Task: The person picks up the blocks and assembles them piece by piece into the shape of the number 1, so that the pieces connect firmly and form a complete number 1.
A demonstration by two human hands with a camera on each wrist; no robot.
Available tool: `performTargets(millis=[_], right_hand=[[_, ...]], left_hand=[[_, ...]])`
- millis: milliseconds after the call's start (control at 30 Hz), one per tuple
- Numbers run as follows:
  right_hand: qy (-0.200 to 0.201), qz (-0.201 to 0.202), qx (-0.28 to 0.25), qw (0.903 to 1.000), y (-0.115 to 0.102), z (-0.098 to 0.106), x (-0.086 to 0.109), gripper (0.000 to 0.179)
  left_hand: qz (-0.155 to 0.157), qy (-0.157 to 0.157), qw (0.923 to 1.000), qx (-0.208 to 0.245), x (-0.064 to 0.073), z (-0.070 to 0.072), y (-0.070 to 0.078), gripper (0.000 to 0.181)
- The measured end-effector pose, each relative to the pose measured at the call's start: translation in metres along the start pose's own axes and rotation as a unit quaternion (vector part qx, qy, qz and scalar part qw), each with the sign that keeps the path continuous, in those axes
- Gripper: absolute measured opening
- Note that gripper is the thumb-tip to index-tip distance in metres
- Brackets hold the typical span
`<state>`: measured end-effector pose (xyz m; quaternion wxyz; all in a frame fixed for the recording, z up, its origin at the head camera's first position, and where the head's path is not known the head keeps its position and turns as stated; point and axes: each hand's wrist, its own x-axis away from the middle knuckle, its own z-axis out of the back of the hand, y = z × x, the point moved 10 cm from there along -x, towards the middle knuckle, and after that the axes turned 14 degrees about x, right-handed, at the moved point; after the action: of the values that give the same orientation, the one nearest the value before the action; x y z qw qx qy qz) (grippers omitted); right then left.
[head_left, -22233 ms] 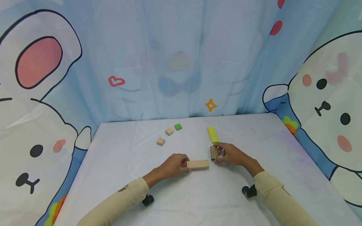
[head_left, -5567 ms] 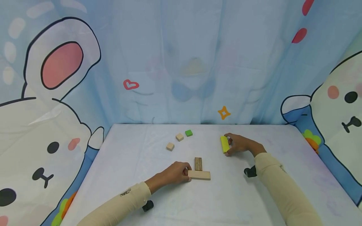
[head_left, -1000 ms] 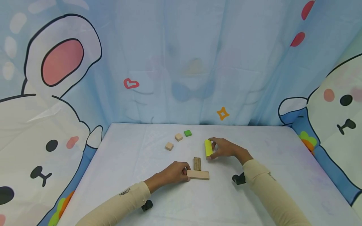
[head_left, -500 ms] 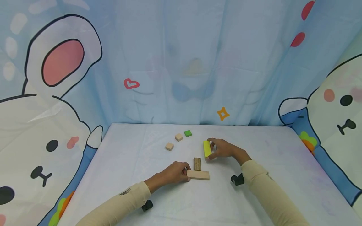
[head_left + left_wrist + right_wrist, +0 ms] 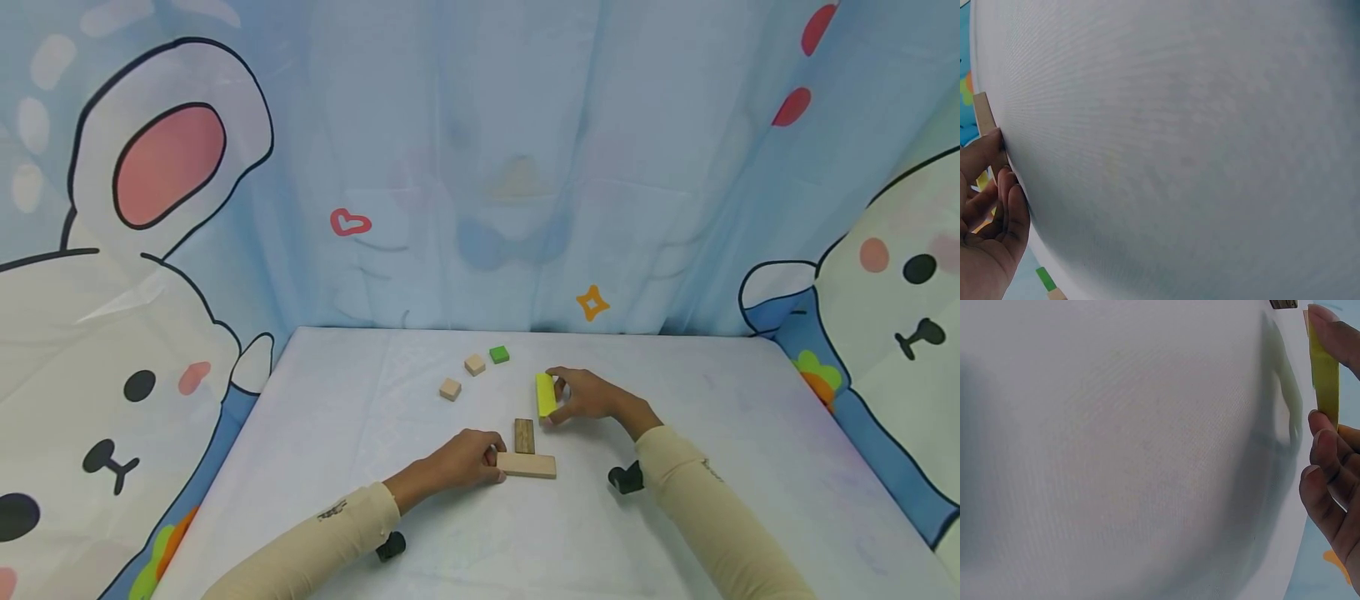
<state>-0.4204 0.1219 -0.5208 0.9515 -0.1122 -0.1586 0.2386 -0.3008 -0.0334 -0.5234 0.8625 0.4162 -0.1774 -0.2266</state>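
My left hand [image 5: 467, 458] pinches the left end of a long pale wooden block [image 5: 527, 466], which lies crosswise on the table. In the left wrist view the pale block [image 5: 984, 114] sticks out past thumb and fingertips. A short dark-grained wooden block [image 5: 524, 435] stands directly behind the middle of it, forming a T shape from above. Farther back, my right hand [image 5: 588, 395] holds a yellow block [image 5: 546, 395] by its two ends, between thumb and fingers. The right wrist view shows the yellow block [image 5: 1324, 375] spanning from thumb to fingertips.
Two small pale wooden cubes [image 5: 450, 389] and a small green block [image 5: 498, 355] lie at the back, left of the right hand. A white cloth covers the table [image 5: 360, 392]. Behind it hangs a light blue printed curtain [image 5: 480, 167]. Black wrist cameras [image 5: 626, 477] sit under the sleeves.
Earlier, the dark-grained block moved from my right hand to behind the pale block. My right hand then took hold of the yellow block and has brought it leftward. The left hand keeps its grip.
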Motion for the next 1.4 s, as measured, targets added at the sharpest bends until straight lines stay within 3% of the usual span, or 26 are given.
performTargets(millis=[633, 1400], right_hand=[[0.003, 0.006, 0.000, 1.0000, -0.011, -0.001, -0.009, 0.105], [-0.002, 0.014, -0.003, 0.9999, -0.026, 0.000, -0.015, 0.106]], left_hand=[[0.017, -0.005, 0.9998, 0.002, 0.001, 0.000, -0.003, 0.028], [0.010, -0.006, 0.9999, -0.005, 0.001, 0.001, 0.002, 0.028]])
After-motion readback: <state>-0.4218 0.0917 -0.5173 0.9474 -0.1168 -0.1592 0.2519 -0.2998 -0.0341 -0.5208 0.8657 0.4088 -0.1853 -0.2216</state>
